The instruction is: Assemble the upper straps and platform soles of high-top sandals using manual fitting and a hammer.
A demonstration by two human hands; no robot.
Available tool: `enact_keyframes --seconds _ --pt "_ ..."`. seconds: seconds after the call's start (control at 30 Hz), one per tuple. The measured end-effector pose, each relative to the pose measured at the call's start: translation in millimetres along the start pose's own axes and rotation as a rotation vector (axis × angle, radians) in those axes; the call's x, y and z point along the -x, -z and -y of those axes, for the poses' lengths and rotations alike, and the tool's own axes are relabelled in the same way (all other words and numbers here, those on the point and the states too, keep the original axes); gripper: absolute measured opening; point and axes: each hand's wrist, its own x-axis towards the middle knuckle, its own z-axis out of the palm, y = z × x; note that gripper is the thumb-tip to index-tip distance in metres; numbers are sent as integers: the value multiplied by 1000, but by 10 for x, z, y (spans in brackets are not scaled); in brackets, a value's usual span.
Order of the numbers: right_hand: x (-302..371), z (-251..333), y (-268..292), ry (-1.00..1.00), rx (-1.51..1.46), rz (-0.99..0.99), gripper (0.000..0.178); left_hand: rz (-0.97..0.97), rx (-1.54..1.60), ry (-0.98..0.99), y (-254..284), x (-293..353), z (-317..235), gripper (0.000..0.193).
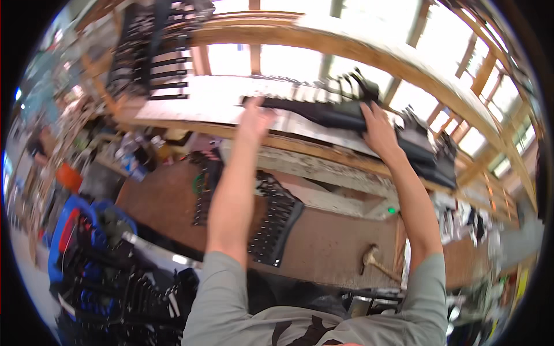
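Both my arms reach out to a raised wooden shelf (202,104) below the windows. On it lies a long black strapped piece (340,117), smooth along the near side, with thin strap-like strips standing up on the far side. My left hand (257,119) is closed on its narrow left end, somewhat blurred. My right hand (379,128) grips its thicker right part, fingers curled over the top. Right of that hand rest more black strapped pieces (424,154). Their exact kind cannot be made out.
Below, a brown worktop (329,242) carries a black piece with rows of metal studs (280,222) and a hammer (372,259). At left stands a blue bin (60,239) near a heap of black strapped pieces (127,300). More black straps (167,63) hang upper left. A wooden beam (346,49) crosses above the shelf.
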Motion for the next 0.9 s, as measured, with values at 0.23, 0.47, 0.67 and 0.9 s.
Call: enact_keyframes --seconds 0.23,0.47,0.67,0.9 --pt "5 673 1288 94 -166 438 62 315 -672 -400 -782 1910 -856 21" --pt "-1504 2441 2044 383 -322 -91 49 -733 -1263 -1277 -1105 856 -3325 53" --pt "-2757 3554 1829 149 -270 -231 68 -696 -1501 -806 -917 59 -4042 76" --pt "-3322 3480 1080 -22 -469 -270 69 -857 -1392 -1103 -596 492 -3837 48"
